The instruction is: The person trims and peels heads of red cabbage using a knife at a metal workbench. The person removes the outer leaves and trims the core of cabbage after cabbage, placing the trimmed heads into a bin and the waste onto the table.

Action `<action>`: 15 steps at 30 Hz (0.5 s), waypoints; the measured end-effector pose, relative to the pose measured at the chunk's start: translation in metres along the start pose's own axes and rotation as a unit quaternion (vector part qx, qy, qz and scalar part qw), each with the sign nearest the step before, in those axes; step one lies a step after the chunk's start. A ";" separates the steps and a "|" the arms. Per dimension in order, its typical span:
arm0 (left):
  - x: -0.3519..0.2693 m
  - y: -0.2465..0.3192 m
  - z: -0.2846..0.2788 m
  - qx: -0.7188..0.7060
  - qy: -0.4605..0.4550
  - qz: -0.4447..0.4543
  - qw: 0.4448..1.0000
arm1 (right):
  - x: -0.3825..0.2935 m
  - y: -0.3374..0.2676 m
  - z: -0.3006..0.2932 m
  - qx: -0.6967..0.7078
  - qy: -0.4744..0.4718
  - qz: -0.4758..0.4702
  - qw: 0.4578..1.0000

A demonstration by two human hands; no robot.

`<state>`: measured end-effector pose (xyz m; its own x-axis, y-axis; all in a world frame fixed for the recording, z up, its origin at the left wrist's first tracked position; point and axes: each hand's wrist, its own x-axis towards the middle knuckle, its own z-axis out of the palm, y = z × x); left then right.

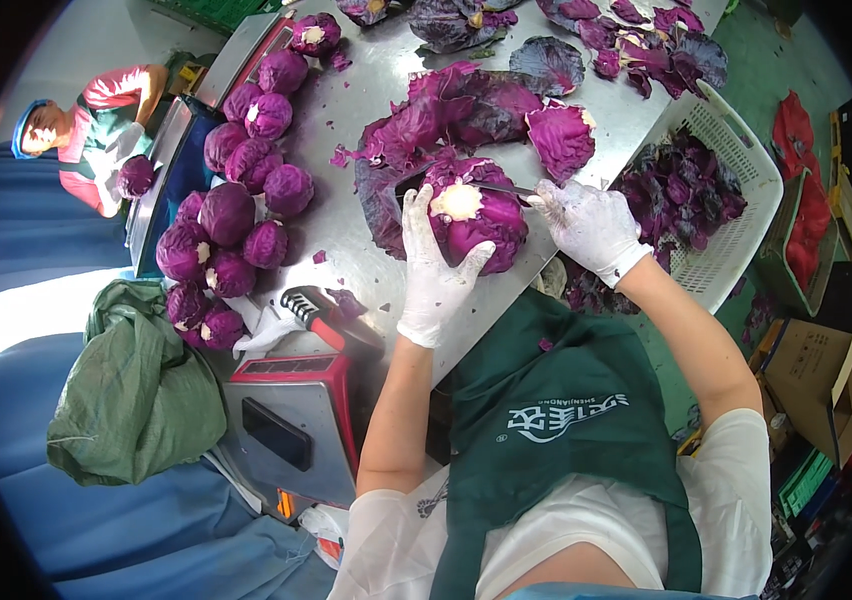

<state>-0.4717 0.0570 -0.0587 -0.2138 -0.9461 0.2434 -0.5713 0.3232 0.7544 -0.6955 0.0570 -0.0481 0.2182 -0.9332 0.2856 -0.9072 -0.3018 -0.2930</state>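
Note:
A red cabbage (490, 232) rests on the metal table (343, 217) before me, its pale cut stem facing up. My left hand (433, 262), in a white glove, steadies it from the left, thumb and fingers spread around its side. In my gloved right hand (591, 225) is a knife (501, 187); its narrow blade lies against the cabbage beside the stem, and the handle is hidden in my fist. Loose outer leaves (426, 120) curve around the far and left sides of the cabbage. One detached leaf (561, 139) lies just beyond my right hand.
Several cabbages (227, 214) line the table's left side. A scale (283, 412) bearing a phone (276, 433) stands near my left arm. At right is a white plastic basket (760, 187) of leaf scraps (681, 187). Across at left, a person (107, 127) holds another cabbage (135, 177).

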 end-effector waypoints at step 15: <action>0.007 -0.004 -0.013 -0.012 -0.056 0.006 0.998 | 0.010 0.006 -0.018 0.134 -0.064 0.042 0.988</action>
<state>-0.4602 0.0490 -0.0519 -0.3085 -0.9331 0.1849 -0.5490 0.3334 0.7664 -0.7054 0.0491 -0.0304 0.2056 -0.9689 0.1377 -0.7998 -0.2475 -0.5468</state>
